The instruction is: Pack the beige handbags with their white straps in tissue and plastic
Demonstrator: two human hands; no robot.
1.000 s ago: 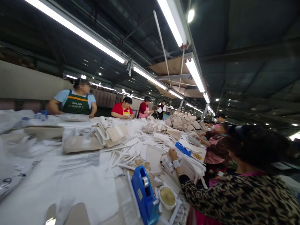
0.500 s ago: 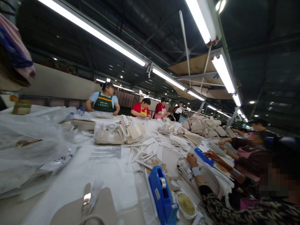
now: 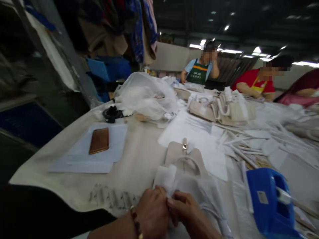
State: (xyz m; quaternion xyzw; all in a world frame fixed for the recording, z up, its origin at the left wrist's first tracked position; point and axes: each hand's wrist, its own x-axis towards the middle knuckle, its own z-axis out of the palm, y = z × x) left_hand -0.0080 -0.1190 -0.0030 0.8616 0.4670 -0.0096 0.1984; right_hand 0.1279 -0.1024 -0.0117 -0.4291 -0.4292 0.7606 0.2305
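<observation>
My left hand and my right hand meet at the near edge of the table, fingers pinched together on a sheet of thin white wrapping paper. The paper lies over the near end of a beige bag piece with a shiny metal clasp and a curved handle. A beaded bracelet sits on my left wrist. What lies under the fingers is hidden.
A blue tape dispenser stands at the right. A brown phone lies on white sheets at the left. Clear plastic bags, a black tape roll and stacked beige bags sit farther back. Three co-workers stand across the table.
The view has swung left and down from the long table and ceiling lights. My two hands have come into view at the near edge, pinching the white paper.
</observation>
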